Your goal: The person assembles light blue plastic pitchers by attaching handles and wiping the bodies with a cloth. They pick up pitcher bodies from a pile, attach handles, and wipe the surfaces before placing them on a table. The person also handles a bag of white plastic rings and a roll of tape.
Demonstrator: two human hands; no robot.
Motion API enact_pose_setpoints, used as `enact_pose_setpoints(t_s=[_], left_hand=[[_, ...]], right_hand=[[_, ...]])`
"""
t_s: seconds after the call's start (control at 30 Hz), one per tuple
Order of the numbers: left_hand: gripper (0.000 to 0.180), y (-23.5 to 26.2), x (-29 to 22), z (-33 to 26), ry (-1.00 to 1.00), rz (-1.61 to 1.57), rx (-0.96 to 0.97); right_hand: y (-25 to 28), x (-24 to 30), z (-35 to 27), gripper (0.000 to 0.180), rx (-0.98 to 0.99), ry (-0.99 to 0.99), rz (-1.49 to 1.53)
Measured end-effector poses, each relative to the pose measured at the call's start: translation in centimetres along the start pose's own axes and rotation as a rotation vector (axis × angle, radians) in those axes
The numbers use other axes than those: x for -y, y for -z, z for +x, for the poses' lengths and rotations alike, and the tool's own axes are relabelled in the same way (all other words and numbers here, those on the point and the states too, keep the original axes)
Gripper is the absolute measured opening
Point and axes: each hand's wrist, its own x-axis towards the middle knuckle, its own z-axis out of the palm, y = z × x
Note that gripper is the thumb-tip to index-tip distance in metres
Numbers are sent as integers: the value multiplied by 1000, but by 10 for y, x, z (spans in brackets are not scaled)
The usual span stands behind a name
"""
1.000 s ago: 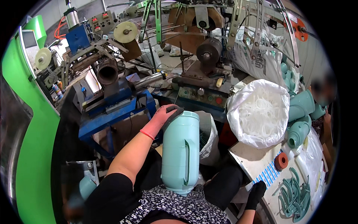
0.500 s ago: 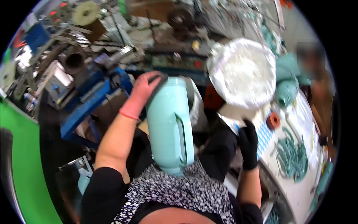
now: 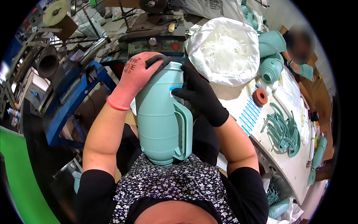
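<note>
One teal vessel [image 3: 156, 115] clasped by left hand [image 3: 143, 71]; right hand [image 3: 201, 98] spread, touching label [image 3: 173, 90]. Striped sheet [image 3: 250, 115]: table's [image 3: 269, 154] left edge.

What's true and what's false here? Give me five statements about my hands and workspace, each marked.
1. Your left hand, in a red-and-black glove, touches the pale-green plastic container with a side handle. True.
2. Your right hand wears a white glove. False: its glove is black.
3. A small blue-and-white label shows at the right thumb. True.
4. The thick red-brown ring-shaped roll lies inside the open white plastic bag. False: it lies on the white tabletop.
5. The bag holds translucent curled loops. True.
</note>
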Motion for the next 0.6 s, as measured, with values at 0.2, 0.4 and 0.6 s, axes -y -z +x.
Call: enact_pose_setpoints(t_s=[0.2,0.4,0.6], left_hand=[[28,62,51,-5,267,-290,-492],[37,26,30,-93,190,-540,-410],[41,9,43,-170,313,-322,-240]], right_hand=[[19,-91,-86,65,-110,-72,-30],[20,-44,-137,57,-481,-183,-9],[68,-40,-125,59,-569,315,-10]])
